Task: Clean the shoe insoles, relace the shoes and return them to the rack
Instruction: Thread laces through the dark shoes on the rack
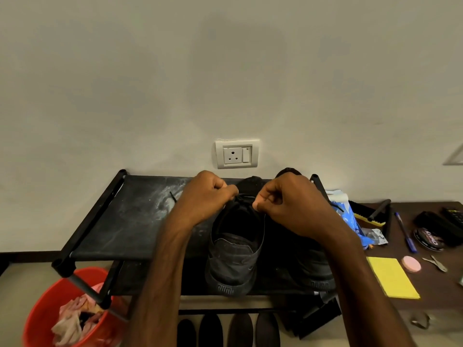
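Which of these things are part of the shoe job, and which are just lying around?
In the job: left hand, right hand, lace, black shoe, second shoe, rack.
Lying idle: red bucket, yellow cloth, pen, polish tin, wall socket.

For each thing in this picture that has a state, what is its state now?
Left hand, pinches the lace.
Right hand, pinches the lace too.
Middle shoe, upright on the rack, heel nearest.
Right shoe, on the rack, partly hidden.
Wall socket, nothing plugged in.
Bucket, holds cloths.
Polish tin, lid on.
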